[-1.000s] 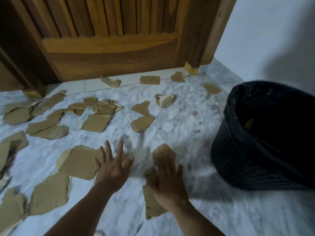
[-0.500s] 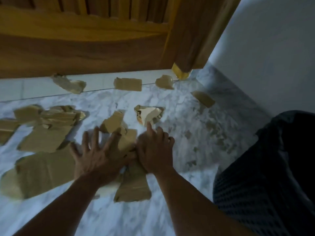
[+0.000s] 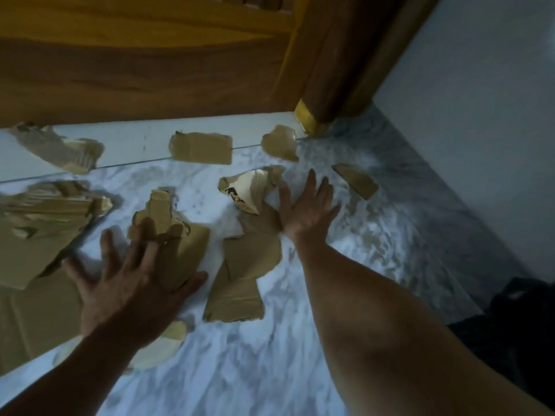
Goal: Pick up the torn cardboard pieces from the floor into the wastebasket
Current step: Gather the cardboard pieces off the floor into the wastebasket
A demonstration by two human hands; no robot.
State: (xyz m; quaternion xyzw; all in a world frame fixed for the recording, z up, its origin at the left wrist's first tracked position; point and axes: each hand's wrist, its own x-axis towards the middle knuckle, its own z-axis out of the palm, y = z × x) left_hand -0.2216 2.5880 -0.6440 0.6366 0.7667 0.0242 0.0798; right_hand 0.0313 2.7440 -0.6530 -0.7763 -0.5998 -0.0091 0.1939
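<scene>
Torn cardboard pieces [image 3: 45, 223] lie scattered over the pale marble floor [image 3: 300, 370] in front of a wooden door [image 3: 150, 55], spread from nine o'clock round to two o'clock in the view. The left hand [image 3: 132, 280] reaches in at eight o'clock with its fingers spread wide, palm down over a brown piece [image 3: 192, 244]; it grips nothing, and whether the palm presses the cardboard cannot be told. The right hand [image 3: 306, 211] is stretched out near the centre, fingers straight and fanned, palm down and holding nothing. Just beside its thumb, at ten o'clock of it, lies a crumpled printed piece [image 3: 249, 190] with black marks on a lighter face. Between the two forearms lies a long folded piece [image 3: 237, 298]. Nearer the door, at twelve o'clock, lie a rectangular piece [image 3: 201, 148] and a smaller scrap [image 3: 279, 144] beside the door post; another narrow scrap [image 3: 356, 181] lies at two o'clock of the right hand. The wastebasket [image 3: 510, 340], dark and only partly in view, sits at four o'clock beneath the white wall [image 3: 480, 115], well apart from both hands.
</scene>
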